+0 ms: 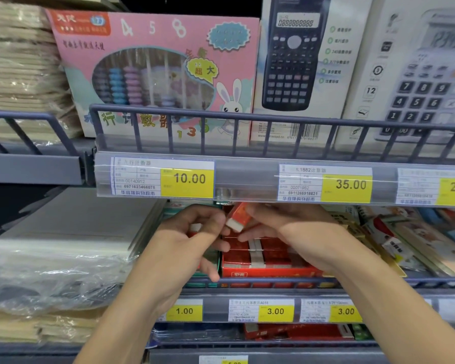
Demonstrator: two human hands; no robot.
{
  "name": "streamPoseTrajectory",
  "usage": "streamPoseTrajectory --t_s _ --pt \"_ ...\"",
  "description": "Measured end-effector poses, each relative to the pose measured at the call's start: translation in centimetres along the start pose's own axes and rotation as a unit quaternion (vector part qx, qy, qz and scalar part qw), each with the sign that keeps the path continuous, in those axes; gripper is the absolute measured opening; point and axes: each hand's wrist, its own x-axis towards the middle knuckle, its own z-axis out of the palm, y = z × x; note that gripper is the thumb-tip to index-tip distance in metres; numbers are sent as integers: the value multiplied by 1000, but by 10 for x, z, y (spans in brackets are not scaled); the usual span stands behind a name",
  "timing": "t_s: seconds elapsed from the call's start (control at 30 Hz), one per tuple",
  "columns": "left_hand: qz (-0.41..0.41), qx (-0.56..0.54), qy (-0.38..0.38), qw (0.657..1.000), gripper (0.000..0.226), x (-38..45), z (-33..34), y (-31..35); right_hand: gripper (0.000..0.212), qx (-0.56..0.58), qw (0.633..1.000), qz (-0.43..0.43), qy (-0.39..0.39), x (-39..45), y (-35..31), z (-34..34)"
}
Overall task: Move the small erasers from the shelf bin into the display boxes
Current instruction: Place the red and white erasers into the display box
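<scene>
In the middle of the frame, the right hand (281, 227) pinches a red eraser (237, 216) (tilted, white end down) just above the red display box (268, 271), while the left hand (192, 237) holds another.

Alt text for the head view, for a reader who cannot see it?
Two hands meet over a red display box of erasers on a shop shelf: the right hand holds a red-and-white eraser, the left hand grips another. Abacus and calculator boxes stand above.
</scene>
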Motion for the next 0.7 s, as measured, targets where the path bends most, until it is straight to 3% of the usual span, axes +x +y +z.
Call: streamPoseTrajectory --t_s 0.1,0.23,0.43,0.7 --pt "2 8 3 1000 23 1 -1 0 21 -33 999 32 21 4 1 -10" --pt "-1 -6 -2 1000 27 1 -2 0 43 -219 970 59 -89 7 -2 -20" --pt "-10 -7 3 1000 22 3 -1 -1 17 -276 944 56 -171 15 -2 -16" --pt "-13 -16 16 1000 38 2 0 1 12 -399 900 35 -173 23 1 -7"
